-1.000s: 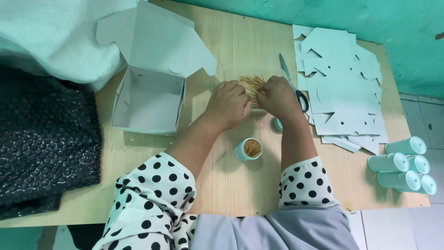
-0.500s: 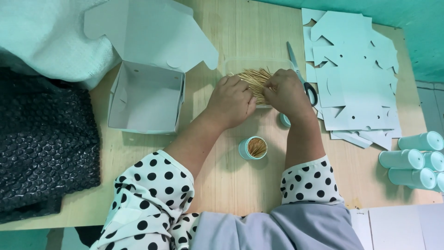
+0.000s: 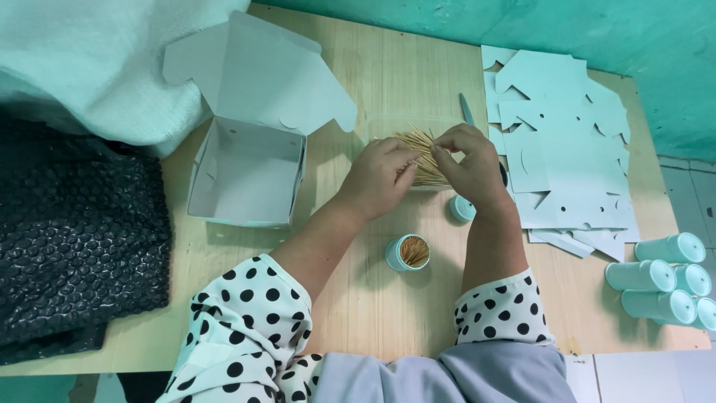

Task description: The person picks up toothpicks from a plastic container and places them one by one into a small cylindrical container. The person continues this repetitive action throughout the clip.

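Observation:
My left hand (image 3: 378,177) and my right hand (image 3: 470,166) meet over a clear shallow tray (image 3: 388,125) in the middle of the wooden table (image 3: 373,313). Both pinch a bundle of thin wooden toothpicks (image 3: 422,153) between their fingertips. A small teal round container (image 3: 407,253), upright and filled with toothpicks, stands on the table just below my hands. A teal lid (image 3: 462,209) lies beside my right wrist.
An open white cardboard box (image 3: 246,172) with raised flaps sits to the left. Flat pale-blue cut-out box blanks (image 3: 559,134) are piled at right, with scissors (image 3: 467,110) beside them. Several teal capped containers (image 3: 664,283) lie at the right edge. Black bubble wrap (image 3: 74,231) and white cloth (image 3: 89,67) lie at left.
Both hands have stayed together over the tray, working the toothpick bundle. The camera view has shifted slightly; the hands now sit a little higher on the bundle.

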